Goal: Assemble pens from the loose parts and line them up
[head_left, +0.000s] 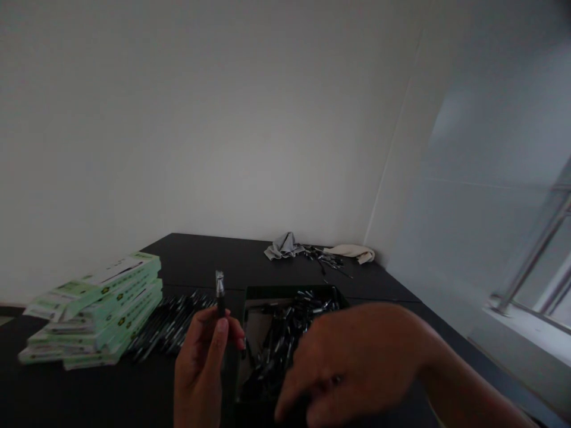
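left hand point(200, 371) pinches a slim black metal-tipped cylinder point(220, 295); open right hand point(348, 362) hovers over a dark green box point(289, 291).

The left hand point(198, 371) stands upright at the bottom edge of the view, palm turned inward, with its thumb point(215, 353) and fingertips point(232, 328) pinched closed. To its right, the right hand point(352, 362) lies palm down and slightly blurred, fingers drooping toward the lower left. Its bare forearm point(473, 386) slants in from the lower right corner, and the wrist bends gently. The hands are near each other, not touching.
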Demonstrator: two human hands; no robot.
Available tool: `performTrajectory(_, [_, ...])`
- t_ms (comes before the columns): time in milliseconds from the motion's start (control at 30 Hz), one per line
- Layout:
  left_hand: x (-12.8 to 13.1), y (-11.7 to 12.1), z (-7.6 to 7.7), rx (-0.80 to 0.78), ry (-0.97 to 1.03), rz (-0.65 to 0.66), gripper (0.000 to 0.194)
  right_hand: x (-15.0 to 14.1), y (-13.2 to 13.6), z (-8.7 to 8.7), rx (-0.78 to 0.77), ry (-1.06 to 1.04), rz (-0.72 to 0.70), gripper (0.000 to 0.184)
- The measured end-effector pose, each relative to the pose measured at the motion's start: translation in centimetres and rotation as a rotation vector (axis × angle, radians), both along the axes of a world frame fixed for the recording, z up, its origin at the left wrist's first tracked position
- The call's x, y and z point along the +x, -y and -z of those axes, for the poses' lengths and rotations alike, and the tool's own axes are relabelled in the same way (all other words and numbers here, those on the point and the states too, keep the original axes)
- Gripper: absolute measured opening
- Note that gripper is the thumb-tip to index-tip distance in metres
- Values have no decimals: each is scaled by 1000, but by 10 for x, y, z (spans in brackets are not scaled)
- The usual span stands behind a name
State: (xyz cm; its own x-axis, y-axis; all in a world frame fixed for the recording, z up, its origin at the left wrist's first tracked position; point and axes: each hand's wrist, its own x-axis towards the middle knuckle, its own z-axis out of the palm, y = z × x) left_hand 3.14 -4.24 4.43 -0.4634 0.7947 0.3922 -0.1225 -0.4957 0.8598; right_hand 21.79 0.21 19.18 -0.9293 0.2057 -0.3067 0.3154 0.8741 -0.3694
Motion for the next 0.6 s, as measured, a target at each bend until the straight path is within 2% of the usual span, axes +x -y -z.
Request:
performTrajectory(33, [0, -1, 1, -8, 1, 1, 23, -3, -12, 1, 17, 9, 5, 31])
performTrajectory(100, [0, -3, 3, -14, 0, 7, 24, -8, -42, 16, 116, 11, 90, 34])
performTrajectory(167, [1, -5, 4, -10, -5, 6, 25, -15, -75, 45, 237, 11, 217, 34])
performTrajectory(300, [3, -5, 1, -13, -8, -12, 27, -36, -124, 111, 341, 92, 300, 29])
performTrajectory(367, [4, -4, -2, -19, -11, -25, 27, -49, -135, 138, 378, 115, 330, 31])
performTrajectory(433, [4, -3, -4, -30, -18, -28, 26, -59, -138, 157, 413, 123, 353, 32])
performTrajectory(500, [4, -3, -5, -37, -14, -24, 26, -66, -137, 170, 447, 122, 369, 33])
performTrajectory(600, [4, -3, -5, -35, 1, -17, 27, -68, -132, 178, 494, 116, 382, 34])
